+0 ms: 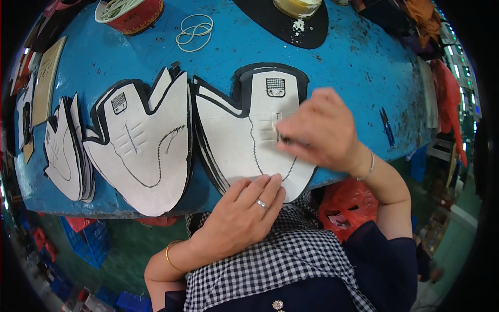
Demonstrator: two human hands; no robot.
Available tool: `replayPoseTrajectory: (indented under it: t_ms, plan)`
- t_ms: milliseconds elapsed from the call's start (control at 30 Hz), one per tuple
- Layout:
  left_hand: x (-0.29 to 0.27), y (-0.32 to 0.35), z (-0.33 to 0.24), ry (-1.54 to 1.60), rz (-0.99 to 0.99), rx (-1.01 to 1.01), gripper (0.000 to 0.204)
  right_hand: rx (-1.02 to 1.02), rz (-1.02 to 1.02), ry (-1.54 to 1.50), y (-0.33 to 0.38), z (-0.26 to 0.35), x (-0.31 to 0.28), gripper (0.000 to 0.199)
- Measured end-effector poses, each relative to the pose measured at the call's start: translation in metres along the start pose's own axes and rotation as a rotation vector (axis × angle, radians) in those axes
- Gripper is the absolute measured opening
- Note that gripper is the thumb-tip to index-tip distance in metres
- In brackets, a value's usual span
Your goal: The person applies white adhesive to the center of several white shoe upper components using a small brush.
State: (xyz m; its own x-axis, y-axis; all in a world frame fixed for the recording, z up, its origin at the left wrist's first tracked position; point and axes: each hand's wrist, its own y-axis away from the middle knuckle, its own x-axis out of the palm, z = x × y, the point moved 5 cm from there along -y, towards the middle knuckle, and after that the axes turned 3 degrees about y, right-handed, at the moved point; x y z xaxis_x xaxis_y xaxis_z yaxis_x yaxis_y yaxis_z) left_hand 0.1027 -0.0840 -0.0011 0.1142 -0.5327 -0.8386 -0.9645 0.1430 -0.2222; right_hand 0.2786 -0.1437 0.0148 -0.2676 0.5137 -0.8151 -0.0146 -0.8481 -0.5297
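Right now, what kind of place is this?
Probably a sewing workshop, perhaps for shoe parts: stacks of stitched white pieces lie on a scuffed blue table, with a small blue hand tool nearby.

On the table point(358, 78), a stack of shoe pieces point(273, 156) lies right before me, my left hand point(247, 208) on its near edge, my right hand point(325, 130) over its right side. Just left of it lies a second stack point(143, 151), then a third stack point(62, 151) further left. Behind these, left to right, are a tub point(138, 21), a looped band point(196, 34) and a mat point(265, 23) bearing a bowl point(291, 11). Clippers point(387, 127) lie to my right.
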Motion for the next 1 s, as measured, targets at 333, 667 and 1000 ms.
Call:
replayPoseTrajectory:
  t_ms: [333, 667, 1000]
  plan:
    - [-0.019, -0.021, 0.010, -0.108, -0.156, 0.011, 0.042, 0.565, -0.279, -0.423, -0.024, -0.131, -0.019, 0.014]
    - [-0.122, 0.068, 0.013, -0.470, -0.547, -0.200, 0.039, 0.336, -0.280, 0.303, -0.069, -0.202, -0.023, 0.017]
    - [-0.037, 0.031, 0.031, 0.186, -0.165, -0.132, 0.042, 0.563, -0.132, -0.394, -0.020, -0.143, -0.037, 0.013]
